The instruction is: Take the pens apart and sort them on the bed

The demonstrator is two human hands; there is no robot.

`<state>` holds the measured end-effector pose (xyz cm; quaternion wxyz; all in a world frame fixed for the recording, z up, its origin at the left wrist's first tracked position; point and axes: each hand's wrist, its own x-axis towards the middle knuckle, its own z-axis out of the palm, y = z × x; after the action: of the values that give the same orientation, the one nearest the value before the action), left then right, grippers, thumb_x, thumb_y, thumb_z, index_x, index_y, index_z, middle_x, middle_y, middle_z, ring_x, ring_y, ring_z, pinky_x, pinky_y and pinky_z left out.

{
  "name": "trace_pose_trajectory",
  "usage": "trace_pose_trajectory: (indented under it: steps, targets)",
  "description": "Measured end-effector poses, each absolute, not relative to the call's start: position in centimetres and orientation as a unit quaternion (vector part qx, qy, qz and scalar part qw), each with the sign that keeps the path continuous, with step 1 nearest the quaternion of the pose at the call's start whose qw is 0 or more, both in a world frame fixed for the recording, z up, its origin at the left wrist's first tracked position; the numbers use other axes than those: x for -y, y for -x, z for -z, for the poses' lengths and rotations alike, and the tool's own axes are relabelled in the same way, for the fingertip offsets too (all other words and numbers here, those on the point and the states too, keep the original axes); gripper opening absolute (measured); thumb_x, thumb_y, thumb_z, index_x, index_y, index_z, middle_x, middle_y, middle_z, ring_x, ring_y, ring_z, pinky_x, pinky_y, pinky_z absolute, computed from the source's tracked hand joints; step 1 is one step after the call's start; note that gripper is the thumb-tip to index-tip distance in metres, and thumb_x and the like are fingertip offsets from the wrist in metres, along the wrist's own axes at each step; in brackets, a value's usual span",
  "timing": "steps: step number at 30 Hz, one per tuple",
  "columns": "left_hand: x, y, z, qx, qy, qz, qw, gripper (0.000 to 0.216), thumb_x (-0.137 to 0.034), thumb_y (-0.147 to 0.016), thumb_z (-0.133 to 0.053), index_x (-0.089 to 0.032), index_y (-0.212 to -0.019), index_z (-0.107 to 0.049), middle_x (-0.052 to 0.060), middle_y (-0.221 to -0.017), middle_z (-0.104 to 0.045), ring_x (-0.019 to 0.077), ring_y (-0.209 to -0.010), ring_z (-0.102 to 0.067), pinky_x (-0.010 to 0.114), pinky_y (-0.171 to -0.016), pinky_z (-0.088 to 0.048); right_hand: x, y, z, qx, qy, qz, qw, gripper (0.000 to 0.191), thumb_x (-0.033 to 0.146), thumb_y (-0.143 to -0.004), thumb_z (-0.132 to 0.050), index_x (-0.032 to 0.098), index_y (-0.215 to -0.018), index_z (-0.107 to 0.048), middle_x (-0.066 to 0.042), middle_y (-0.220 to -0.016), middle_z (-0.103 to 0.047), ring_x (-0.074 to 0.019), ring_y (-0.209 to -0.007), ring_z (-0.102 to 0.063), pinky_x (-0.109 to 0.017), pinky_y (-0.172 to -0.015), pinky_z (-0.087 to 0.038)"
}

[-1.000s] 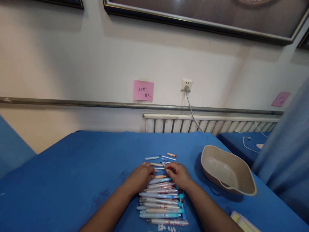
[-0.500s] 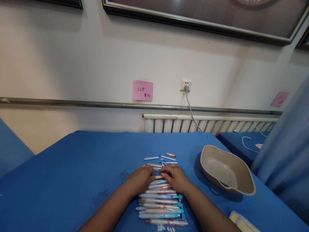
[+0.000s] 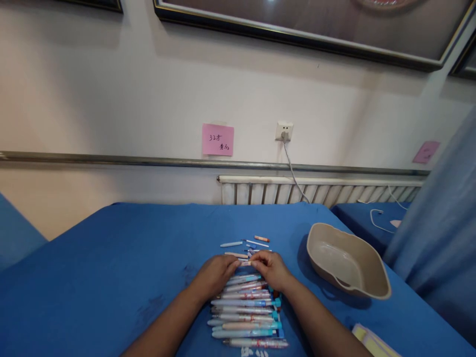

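A row of several pens [image 3: 245,312] lies side by side on the blue table [image 3: 111,258], close to me. My left hand [image 3: 215,275] and my right hand [image 3: 273,270] meet just above the far end of the row. Their fingertips pinch a short peach-coloured pen piece [image 3: 245,263] between them. Beyond the hands lie loose pen parts [image 3: 247,244]: a pale barrel, thin refills and an orange cap.
A beige oval basin [image 3: 347,260] stands on the table to the right. Yellow pads [image 3: 374,341] show at the lower right edge. Behind are a radiator [image 3: 320,191], a wall socket with a cable [image 3: 284,132] and a pink note [image 3: 217,140]. Blue cloth hangs at right.
Both hands have lifted slightly off the pen row and now hold the peach piece between their fingertips. The view has shifted a little to the right.
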<state>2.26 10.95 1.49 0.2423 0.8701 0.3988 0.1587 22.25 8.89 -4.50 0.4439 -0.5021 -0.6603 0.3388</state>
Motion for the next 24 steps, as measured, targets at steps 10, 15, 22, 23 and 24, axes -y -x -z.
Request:
trace_pose_trajectory:
  steps: [10,15,22,23,24]
  targets:
    - [-10.98,-1.89,-1.41,-0.433,-0.850,-0.184,0.236,0.029,-0.039,-0.089,-0.039,-0.022,-0.090,-0.063,0.003,-0.090,-0.067,0.0183,-0.083,-0.059,0.025,-0.071,-0.041,-9.09,-22.43,4.20,0.611,0.504,-0.364,0.491,0.019,0.033,-0.075,-0.056,0.017,-0.078,-0.066,0.001,-0.062,-0.058,-0.0117,-0.057,-0.048,-0.022,-0.053,-0.037]
    - [-11.01,-1.97,-1.25,-0.430,-0.846,-0.242,0.203,0.026,-0.038,-0.081,-0.053,-0.020,-0.099,-0.058,0.004,-0.096,-0.064,0.0190,-0.088,-0.057,0.026,-0.077,-0.041,-9.08,-22.47,4.05,0.614,0.497,-0.367,0.492,0.019,0.033,-0.074,-0.056,0.017,-0.077,-0.066,0.001,-0.063,-0.058,-0.0119,-0.057,-0.049,-0.022,-0.054,-0.037]
    - [-11.23,-1.84,-1.36,-0.449,-0.846,-0.199,0.207,0.029,-0.040,-0.088,-0.041,-0.020,-0.090,-0.061,0.004,-0.089,-0.065,0.0187,-0.081,-0.058,0.026,-0.071,-0.040,-8.93,-22.61,3.77,0.625,0.504,-0.355,0.480,0.016,0.029,-0.074,-0.056,0.018,-0.078,-0.067,0.001,-0.065,-0.059,-0.0117,-0.058,-0.048,-0.021,-0.053,-0.037]
    - [-11.25,-1.81,-1.33,-0.445,-0.844,-0.218,0.204,0.025,-0.038,-0.084,-0.047,-0.020,-0.094,-0.060,0.004,-0.092,-0.064,0.0186,-0.083,-0.057,0.026,-0.072,-0.040,-8.93,-22.60,3.76,0.624,0.504,-0.356,0.480,0.016,0.029,-0.074,-0.056,0.018,-0.078,-0.067,0.001,-0.064,-0.059,-0.0116,-0.057,-0.048,-0.021,-0.053,-0.037]
    - [-11.26,-1.77,-1.30,-0.441,-0.843,-0.233,0.201,0.023,-0.036,-0.082,-0.051,-0.020,-0.095,-0.059,0.004,-0.093,-0.063,0.0183,-0.083,-0.057,0.025,-0.073,-0.040,-8.94,-22.59,3.76,0.621,0.503,-0.359,0.482,0.016,0.029,-0.074,-0.056,0.018,-0.077,-0.067,0.002,-0.063,-0.058,-0.0115,-0.057,-0.048,-0.021,-0.053,-0.037]
